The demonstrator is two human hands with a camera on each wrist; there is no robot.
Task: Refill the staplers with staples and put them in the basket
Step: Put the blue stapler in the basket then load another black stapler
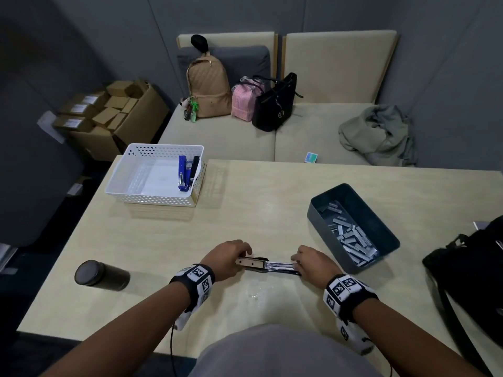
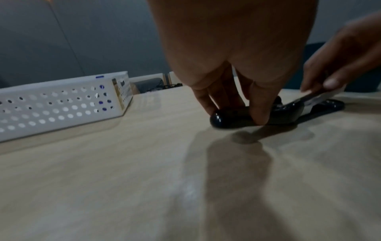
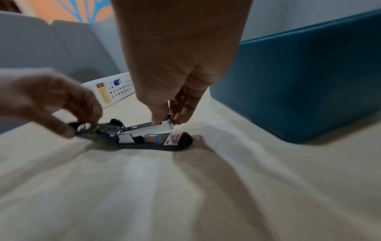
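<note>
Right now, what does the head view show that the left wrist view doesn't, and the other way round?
Only the head view: staples in the dark bin, the two staplers inside the white basket, and a dark jar. Only the left wrist view: the left hand's fingers pinching the black stapler's rounded end. Both show both hands on that opened stapler and the basket.

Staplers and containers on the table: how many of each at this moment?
Staplers: 3, the black stapler opened flat between the left hand and right hand, a blue stapler and a dark stapler in the white basket.
Containers: 2, that basket and the staple tray.
Total: 5.
</note>
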